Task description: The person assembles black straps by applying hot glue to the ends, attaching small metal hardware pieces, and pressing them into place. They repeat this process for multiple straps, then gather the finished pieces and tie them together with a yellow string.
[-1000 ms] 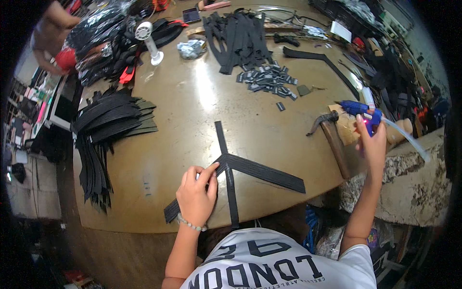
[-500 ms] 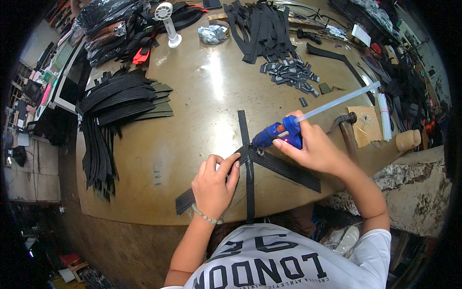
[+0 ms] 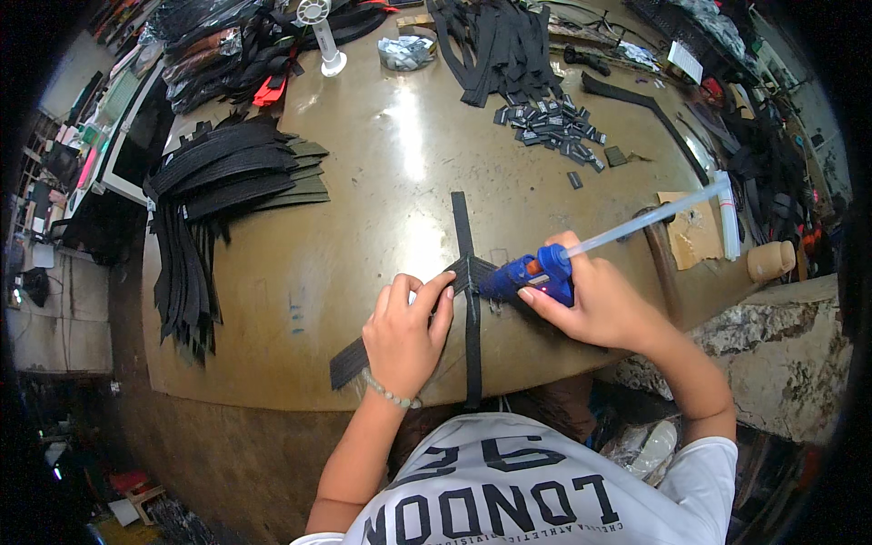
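Right hand, one: closed around one blue glue gun, nozzle aimed left at the crossing of the straps; contact at the tip cannot be told. Left hand, one: fingertips resting on the work just left of that crossing, nearer to it than the right hand; whether they pinch cannot be told. Small white item, one, between its fingers, kind unclear.

Narrow black strap, one: between the hands, long axis running straight away from the body. Wide black band: slanting down-left from the crossing, its right arm mostly behind the gun; one piece or two, cannot tell. Translucent glue stick, one, rising from the gun's rear.

Hammer, one, beyond the right hand. Cardboard piece, one, beside it. Strap stack, one, far left, strips uncounted. Dark tags: one heap, uncounted; one loose tag near it. Clear tub, one. White fan, one.
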Available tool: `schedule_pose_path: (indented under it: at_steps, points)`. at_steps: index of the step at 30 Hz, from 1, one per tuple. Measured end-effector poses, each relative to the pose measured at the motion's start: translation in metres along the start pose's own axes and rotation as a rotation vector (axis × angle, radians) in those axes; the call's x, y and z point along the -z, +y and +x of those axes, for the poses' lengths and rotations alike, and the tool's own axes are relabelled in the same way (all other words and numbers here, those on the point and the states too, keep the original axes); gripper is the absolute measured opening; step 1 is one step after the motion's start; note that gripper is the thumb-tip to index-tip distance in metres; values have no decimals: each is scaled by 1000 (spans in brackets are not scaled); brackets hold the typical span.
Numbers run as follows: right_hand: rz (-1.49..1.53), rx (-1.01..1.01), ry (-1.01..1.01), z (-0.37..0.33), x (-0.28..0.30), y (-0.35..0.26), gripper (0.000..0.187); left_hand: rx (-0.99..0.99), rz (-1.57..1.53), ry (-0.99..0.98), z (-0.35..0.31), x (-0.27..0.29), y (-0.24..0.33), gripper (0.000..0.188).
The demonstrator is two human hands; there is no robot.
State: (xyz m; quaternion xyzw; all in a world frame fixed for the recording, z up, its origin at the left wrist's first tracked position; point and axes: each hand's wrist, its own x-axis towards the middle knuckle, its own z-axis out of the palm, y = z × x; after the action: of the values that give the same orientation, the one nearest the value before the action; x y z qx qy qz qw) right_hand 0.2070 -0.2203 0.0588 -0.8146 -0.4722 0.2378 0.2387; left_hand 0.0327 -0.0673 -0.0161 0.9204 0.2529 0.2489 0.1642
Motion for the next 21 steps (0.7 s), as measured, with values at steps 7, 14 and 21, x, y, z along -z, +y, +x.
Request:
schedule_pose_path:
  at_steps: [7, 14, 21]
  points:
    - [190, 83, -145, -21, 2, 4, 43, 8, -27, -6, 0, -1, -1, 18]
    - [242, -278, 1063, -68, 46, 144, 46, 252, -510, 289, -3, 11, -4, 32]
    - [-481, -1035, 628, -122, 81, 197, 66, 854, -2478, 67, 7, 30, -10, 29]
